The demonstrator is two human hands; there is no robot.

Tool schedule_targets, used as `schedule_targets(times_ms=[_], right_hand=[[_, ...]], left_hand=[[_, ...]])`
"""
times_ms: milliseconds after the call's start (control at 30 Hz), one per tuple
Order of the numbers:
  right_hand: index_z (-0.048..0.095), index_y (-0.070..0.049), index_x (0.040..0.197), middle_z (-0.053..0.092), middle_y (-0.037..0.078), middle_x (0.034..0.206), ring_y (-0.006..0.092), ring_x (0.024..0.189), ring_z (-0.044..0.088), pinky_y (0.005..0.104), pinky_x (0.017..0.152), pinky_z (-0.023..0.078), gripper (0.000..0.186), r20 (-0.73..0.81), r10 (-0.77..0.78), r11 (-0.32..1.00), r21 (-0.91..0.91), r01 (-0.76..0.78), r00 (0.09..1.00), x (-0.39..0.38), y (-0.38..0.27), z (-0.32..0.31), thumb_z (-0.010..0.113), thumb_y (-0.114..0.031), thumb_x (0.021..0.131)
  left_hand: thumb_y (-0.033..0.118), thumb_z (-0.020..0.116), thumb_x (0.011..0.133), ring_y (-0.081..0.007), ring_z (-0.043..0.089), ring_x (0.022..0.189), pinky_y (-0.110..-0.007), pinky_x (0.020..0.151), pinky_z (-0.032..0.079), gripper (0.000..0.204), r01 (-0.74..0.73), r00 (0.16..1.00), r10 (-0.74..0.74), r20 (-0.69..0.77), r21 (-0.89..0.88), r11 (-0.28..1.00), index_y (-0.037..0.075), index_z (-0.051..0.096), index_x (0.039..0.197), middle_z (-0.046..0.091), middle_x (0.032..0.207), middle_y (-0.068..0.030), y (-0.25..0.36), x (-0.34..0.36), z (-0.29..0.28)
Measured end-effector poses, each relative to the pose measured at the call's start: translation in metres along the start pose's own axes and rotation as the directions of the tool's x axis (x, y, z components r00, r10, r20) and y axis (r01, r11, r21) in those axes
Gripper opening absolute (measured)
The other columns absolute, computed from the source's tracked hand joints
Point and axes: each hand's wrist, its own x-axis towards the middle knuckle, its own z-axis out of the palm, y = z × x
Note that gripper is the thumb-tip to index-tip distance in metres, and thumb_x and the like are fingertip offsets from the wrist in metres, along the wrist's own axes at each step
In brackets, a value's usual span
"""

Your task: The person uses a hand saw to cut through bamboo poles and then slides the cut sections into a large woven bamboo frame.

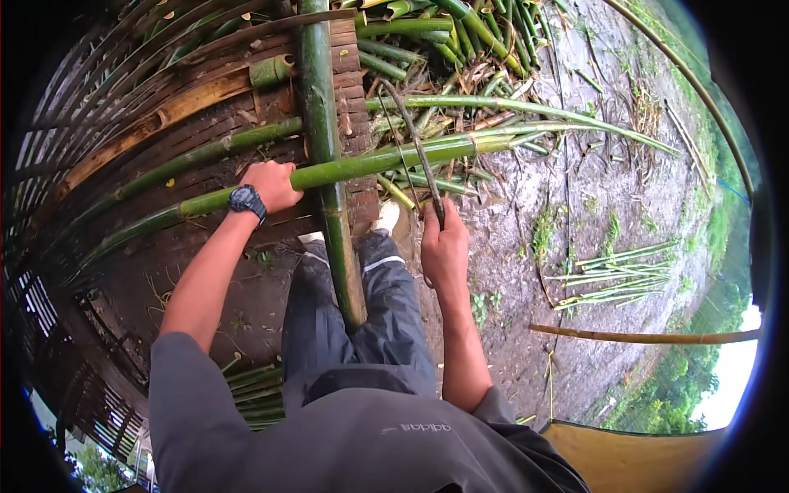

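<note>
My left hand, with a dark watch on the wrist, is closed on a long green bamboo pole. The pole runs from the lower left toward the far right. It rests across a thicker bamboo beam, whose near end sits between my legs. To the right of the beam, my right hand is wrapped round the handle end of a bow saw with a dark curved frame. The saw lies crosswise over the pole, its thin blade at the pole's surface. How deep the blade sits I cannot tell.
Cut bamboo pieces are heaped at the top centre. Another thin green pole lies beyond mine. Slatted bamboo fills the left side. Several thin stalks lie on the muddy ground at right. A horizontal brown pole is nearer.
</note>
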Motion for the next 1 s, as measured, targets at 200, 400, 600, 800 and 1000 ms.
schedule_targets(times_ms=[200, 400, 600, 800, 1000], right_hand=[[0.060, -0.001, 0.103, 0.061, 0.021, 0.076, 0.0363, 0.065, 0.056, 0.0447, 0.063, 0.045, 0.019, -0.027, 0.049, 0.998, 0.043, -0.048, 0.998, -0.035, 0.030, 0.010, 0.056, -0.020, 0.107], [0.060, -0.004, 0.107, 0.066, 0.023, 0.076, 0.0437, 0.069, 0.066, 0.0471, 0.061, 0.048, 0.015, -0.035, 0.011, 0.999, 0.052, -0.009, 0.999, -0.044, 0.051, 0.013, 0.058, -0.018, 0.106], [0.059, -0.004, 0.108, 0.065, 0.023, 0.078, 0.0461, 0.072, 0.065, 0.0492, 0.062, 0.047, 0.013, -0.050, 0.012, 0.997, 0.082, -0.008, 0.999, -0.035, 0.046, 0.012, 0.057, -0.016, 0.106], [0.059, -0.004, 0.113, 0.067, 0.028, 0.085, 0.0511, 0.086, 0.067, 0.0508, 0.069, 0.052, 0.013, 0.131, 0.221, 0.975, -0.057, -0.215, 0.966, -0.108, 0.012, -0.056, 0.058, -0.014, 0.104], [0.062, -0.003, 0.106, 0.066, 0.028, 0.084, 0.0542, 0.083, 0.062, 0.0550, 0.067, 0.049, 0.016, -0.027, 0.050, 0.998, -0.046, -0.051, 0.998, -0.001, 0.007, -0.005, 0.056, -0.018, 0.105]], left_hand=[[0.026, 0.081, 0.075, -0.0299, 0.060, 0.094, -0.045, 0.084, 0.046, 0.030, 0.109, 0.836, -0.074, -0.544, 0.033, 0.993, 0.012, 0.063, 0.096, 0.063, 0.097, -0.0066, 0.043, -0.032, 0.039], [0.031, 0.076, 0.080, -0.0336, 0.072, 0.075, -0.049, 0.065, 0.056, 0.023, 0.050, 0.883, -0.061, -0.465, -0.036, 0.998, 0.013, 0.065, 0.087, 0.073, 0.079, -0.0089, 0.029, -0.024, 0.042], [0.042, 0.075, 0.081, -0.0361, 0.074, 0.074, -0.049, 0.065, 0.058, 0.032, 0.099, 0.958, -0.096, -0.271, -0.001, 0.995, 0.012, 0.069, 0.089, 0.075, 0.079, -0.0140, 0.028, -0.012, 0.031], [0.044, 0.075, 0.081, -0.0351, 0.075, 0.077, -0.049, 0.069, 0.060, 0.036, 0.126, 0.981, -0.123, -0.150, 0.014, 0.992, 0.012, 0.072, 0.096, 0.076, 0.083, -0.0149, 0.023, -0.013, 0.024], [0.042, 0.073, 0.081, -0.0352, 0.075, 0.077, -0.048, 0.071, 0.061, 0.036, 0.079, 0.988, -0.077, -0.133, 0.015, 0.997, 0.010, 0.073, 0.099, 0.076, 0.083, -0.0157, 0.030, -0.004, 0.016]])
